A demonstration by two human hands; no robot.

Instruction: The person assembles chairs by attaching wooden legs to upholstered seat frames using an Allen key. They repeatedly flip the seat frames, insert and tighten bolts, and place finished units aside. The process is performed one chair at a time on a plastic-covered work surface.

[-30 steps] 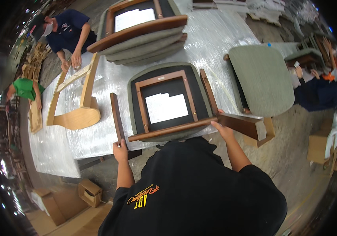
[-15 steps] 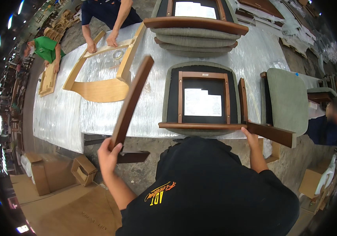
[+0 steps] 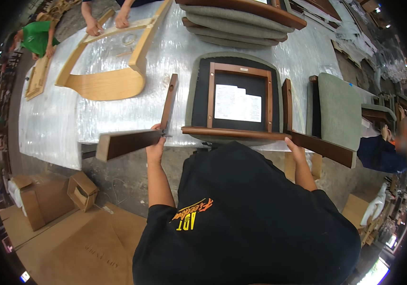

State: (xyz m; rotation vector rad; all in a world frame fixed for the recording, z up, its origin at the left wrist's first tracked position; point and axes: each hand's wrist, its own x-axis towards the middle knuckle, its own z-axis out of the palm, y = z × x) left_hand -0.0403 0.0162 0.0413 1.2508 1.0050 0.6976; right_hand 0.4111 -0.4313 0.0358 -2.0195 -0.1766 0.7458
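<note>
My left hand (image 3: 155,152) is closed around the corner of a dark brown L-shaped chair leg frame (image 3: 129,144). Its thick leg points left, and its thinner bar stands up toward the far side, apart from the seat. An upturned chair seat (image 3: 195,104) with a grey-green rim lies before me, its brown wooden rails (image 3: 232,133) and black underside showing. At the seat's near right corner, my right hand (image 3: 297,151) grips a matching leg frame (image 3: 324,148), fingers partly hidden beneath. This one's thick leg reaches right, with its short bar along the seat's side.
Plastic film covers the table (image 3: 108,116). A stack of upholstered seats (image 3: 236,28) stands at the back; another seat (image 3: 341,114) is at right. A co-worker's hands touch a pale wooden chair frame (image 3: 103,85). Cardboard boxes (image 3: 49,199) lie at lower left. Other people are left and right.
My left hand has brought its leg frame toward the seat and turned it, so the thick leg now points left. My right hand stays at the right leg frame. The view has shifted.
</note>
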